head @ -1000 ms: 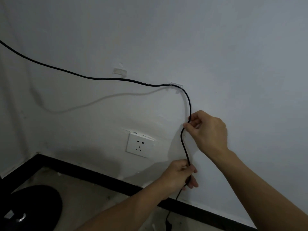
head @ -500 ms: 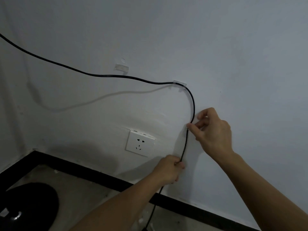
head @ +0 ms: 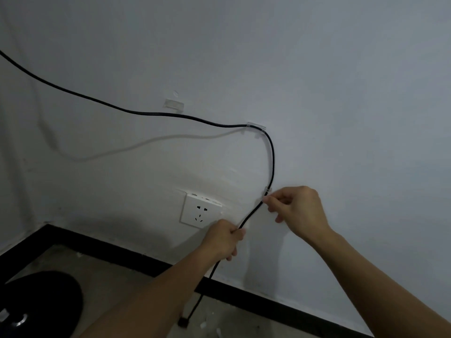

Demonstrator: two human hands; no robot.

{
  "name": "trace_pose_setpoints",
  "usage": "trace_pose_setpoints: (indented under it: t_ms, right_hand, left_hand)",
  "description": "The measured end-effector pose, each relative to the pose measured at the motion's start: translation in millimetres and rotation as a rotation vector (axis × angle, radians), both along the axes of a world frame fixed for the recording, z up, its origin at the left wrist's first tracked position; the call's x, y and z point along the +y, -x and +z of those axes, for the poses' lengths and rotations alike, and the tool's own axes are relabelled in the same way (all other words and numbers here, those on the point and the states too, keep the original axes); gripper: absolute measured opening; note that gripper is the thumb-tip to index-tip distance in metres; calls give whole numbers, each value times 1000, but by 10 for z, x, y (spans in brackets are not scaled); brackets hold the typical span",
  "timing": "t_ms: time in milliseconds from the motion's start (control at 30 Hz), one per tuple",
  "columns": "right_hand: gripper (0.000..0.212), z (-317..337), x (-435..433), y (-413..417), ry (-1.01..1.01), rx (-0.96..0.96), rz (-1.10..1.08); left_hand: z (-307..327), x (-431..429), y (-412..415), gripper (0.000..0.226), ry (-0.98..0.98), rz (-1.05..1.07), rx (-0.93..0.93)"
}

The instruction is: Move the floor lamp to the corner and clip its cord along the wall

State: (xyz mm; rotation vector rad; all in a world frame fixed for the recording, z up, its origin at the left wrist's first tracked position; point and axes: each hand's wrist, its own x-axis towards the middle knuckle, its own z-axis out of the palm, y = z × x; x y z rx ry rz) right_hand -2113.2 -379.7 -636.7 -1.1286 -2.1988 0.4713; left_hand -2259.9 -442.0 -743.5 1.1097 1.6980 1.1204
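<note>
The lamp's black cord [head: 156,113] runs from the upper left across the white wall, passes through a clear clip [head: 256,126], then bends down. A second small clear clip [head: 267,192] sits on the cord lower down. My right hand [head: 296,208] pinches the cord just below that clip, against the wall. My left hand [head: 223,241] is closed around the cord lower still; the cord hangs on to its plug [head: 184,322] near the floor. An unused clear clip [head: 173,104] is stuck higher on the wall. The lamp's round black base [head: 41,303] stands at bottom left.
A white wall socket [head: 200,211] sits just left of my left hand. A black skirting strip [head: 268,302] runs along the foot of both walls, which meet in a corner at the left. The floor [head: 117,272] is bare concrete with small white scraps.
Both hands have shifted down and left along the cord. The cord below the upper clip now hangs straighter, and a small clip shows on it above my right fingertips.
</note>
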Motion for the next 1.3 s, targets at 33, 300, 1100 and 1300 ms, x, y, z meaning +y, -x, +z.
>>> trace_pose_setpoints:
  t_ms: [33, 300, 1100, 1300]
  right_hand:
    - [15, -24, -11, 25, -2, -2, -5]
    - [22, -79, -46, 83, -33, -43, -75]
    - [22, 227, 10, 67, -254, 179, -159]
    - [28, 125, -105, 92, -174, -41, -109]
  left_hand:
    - [1, -22, 19, 32, 5, -2, 3]
    - [-54, -227, 270, 17, 14, 20, 154]
    - [305, -320, 663, 16, -192, 334, 463]
    - [373, -331, 713, 29, -170, 456, 522]
